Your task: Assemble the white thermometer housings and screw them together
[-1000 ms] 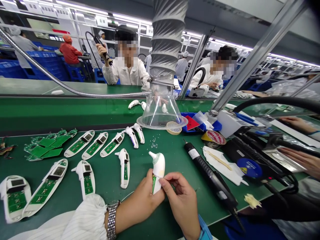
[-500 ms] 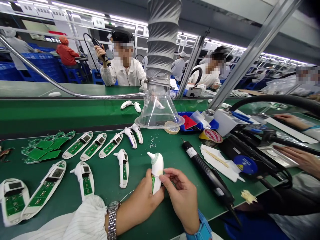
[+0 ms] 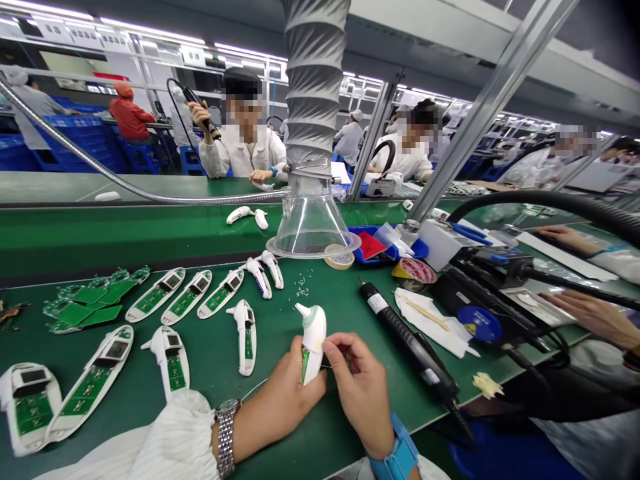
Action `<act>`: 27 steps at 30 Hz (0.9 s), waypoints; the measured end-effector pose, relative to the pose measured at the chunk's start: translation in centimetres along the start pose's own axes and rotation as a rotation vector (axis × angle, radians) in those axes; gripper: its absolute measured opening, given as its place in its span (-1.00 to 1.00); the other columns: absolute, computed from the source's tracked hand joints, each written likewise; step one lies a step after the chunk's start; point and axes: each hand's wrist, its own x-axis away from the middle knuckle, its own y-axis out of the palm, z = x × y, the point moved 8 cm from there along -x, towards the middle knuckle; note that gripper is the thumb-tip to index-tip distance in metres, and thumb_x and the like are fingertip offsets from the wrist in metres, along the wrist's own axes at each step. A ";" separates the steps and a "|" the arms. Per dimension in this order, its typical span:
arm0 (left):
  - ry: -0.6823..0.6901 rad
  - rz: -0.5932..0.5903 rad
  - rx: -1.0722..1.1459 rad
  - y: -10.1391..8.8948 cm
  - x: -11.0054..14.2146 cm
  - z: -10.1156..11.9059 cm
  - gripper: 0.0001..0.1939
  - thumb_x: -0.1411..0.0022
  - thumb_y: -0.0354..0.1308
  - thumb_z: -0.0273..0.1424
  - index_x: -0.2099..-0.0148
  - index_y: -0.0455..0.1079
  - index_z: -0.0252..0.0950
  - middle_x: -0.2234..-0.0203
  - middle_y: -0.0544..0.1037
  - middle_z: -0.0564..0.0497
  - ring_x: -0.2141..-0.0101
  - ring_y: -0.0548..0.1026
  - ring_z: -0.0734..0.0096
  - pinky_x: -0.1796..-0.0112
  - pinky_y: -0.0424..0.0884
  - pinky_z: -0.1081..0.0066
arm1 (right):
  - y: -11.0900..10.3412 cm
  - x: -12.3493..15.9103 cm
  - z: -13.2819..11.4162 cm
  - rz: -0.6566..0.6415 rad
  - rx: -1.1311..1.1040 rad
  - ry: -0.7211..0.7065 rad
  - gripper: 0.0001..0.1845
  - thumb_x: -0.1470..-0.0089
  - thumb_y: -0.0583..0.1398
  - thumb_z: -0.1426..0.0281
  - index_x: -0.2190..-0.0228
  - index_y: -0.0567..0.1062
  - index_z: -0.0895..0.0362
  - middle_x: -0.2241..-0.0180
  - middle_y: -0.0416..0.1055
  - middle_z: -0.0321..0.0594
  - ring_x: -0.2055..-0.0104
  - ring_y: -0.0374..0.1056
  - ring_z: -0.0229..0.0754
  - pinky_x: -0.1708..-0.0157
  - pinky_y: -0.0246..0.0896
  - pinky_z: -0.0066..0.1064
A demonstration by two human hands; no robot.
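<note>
Left hand [image 3: 290, 397]: fingers wrapped round the lower body of a white nozzled device [image 3: 315, 330], gripping it firmly. Device was held above the green bench [image 3: 210, 373], roughly upright, nozzle pointing up and to the left; a strip of green board showed along its left side.

Right hand [image 3: 364, 393]: thumb and forefinger drawn together at the device's right edge, other fingers curled. Could not tell whether they pinched anything small. Metal watch [image 3: 227, 437] on the left wrist, blue band [image 3: 397, 455] on the right.

Just left of the hands lay a nozzled half-shell [image 3: 247, 339] with its board exposed. Further left, a row of three board-filled shells [image 3: 191, 297] lay near a pile of green circuit boards [image 3: 97, 303]. Small pale pieces [image 3: 301, 292] were scattered just beyond the device, below a clear funnel hood [image 3: 315, 227]. A round tray [image 3: 339, 259] sat by the hood's rim.

To the right, a black driver [image 3: 413, 347] lay aslant, near a white wipe [image 3: 427, 321]. Across the bench, a co-worker in white [image 3: 247, 147] held a similar black tool [image 3: 201, 112] raised
</note>
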 end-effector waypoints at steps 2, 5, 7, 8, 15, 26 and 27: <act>0.009 -0.002 -0.003 0.0 0.1 0.2 -0.76 -0.16 -0.01 -0.36 0.13 0.12 -0.33 0.34 0.38 -0.07 0.32 0.34 0.25 0.27 0.25 0.29 | 0.1 -0.1 -0.2 -0.014 0.016 -0.013 -0.83 -0.20 0.09 0.30 0.38 0.38 0.10 0.42 0.34 -0.30 0.38 0.28 -0.24 0.37 0.21 -0.47; 0.026 -0.019 0.051 0.0 0.1 0.4 -0.76 -0.17 -0.01 -0.31 0.16 0.11 -0.31 0.35 0.37 -0.05 0.33 0.32 0.27 0.29 0.24 0.31 | 0.4 0.5 -1.3 -0.033 0.039 -0.048 -0.82 -0.23 0.03 0.32 0.40 0.32 0.09 0.45 0.26 -0.33 0.41 0.21 -0.26 0.40 0.15 -0.48; 0.034 -0.035 0.075 -0.1 -0.1 0.5 -0.74 -0.15 0.02 -0.28 0.18 0.09 -0.31 0.38 0.34 -0.02 0.36 0.29 0.30 0.31 0.23 0.33 | 0.9 1.4 -2.5 -0.099 0.045 -0.098 -0.82 -0.25 0.00 0.35 0.40 0.30 0.09 0.44 0.22 -0.33 0.41 0.19 -0.27 0.39 0.12 -0.48; 0.024 -0.036 0.068 -0.2 -0.2 0.4 -0.73 -0.13 0.02 -0.28 0.18 0.08 -0.32 0.40 0.31 0.00 0.37 0.27 0.32 0.32 0.21 0.34 | 1.2 1.9 -3.2 -0.143 0.043 -0.126 -0.82 -0.25 -0.02 0.37 0.40 0.29 0.08 0.44 0.21 -0.33 0.40 0.19 -0.27 0.37 0.12 -0.48; -0.057 -0.008 0.026 -0.6 -0.5 -0.9 -0.71 -0.10 0.05 -0.30 0.17 0.10 -0.31 0.47 0.23 0.08 0.42 0.20 0.37 0.36 0.18 0.37 | 0.1 3.1 -2.7 -0.130 -0.060 0.047 -0.83 -0.22 0.06 0.29 0.39 0.36 0.06 0.43 0.23 -0.34 0.37 0.20 -0.28 0.35 0.13 -0.54; -0.124 -0.016 0.162 -0.5 0.0 -1.1 -0.62 -0.13 0.08 -0.17 0.09 0.18 -0.31 0.59 0.25 0.15 0.55 0.25 0.42 0.49 0.19 0.44 | -3.2 2.3 -1.5 -0.030 -0.010 0.183 -0.73 -0.14 0.13 0.14 0.39 0.39 0.09 0.47 0.31 -0.28 0.44 0.26 -0.24 0.45 0.24 -0.55; -0.151 -0.021 0.218 -0.5 0.1 -1.3 -0.58 -0.12 0.09 -0.15 0.07 0.19 -0.31 0.62 0.23 0.17 0.60 0.23 0.45 0.53 0.16 0.45 | -4.2 2.2 -1.5 -0.008 0.019 0.173 -0.73 -0.13 0.13 0.13 0.39 0.39 0.09 0.48 0.32 -0.28 0.45 0.27 -0.23 0.47 0.25 -0.54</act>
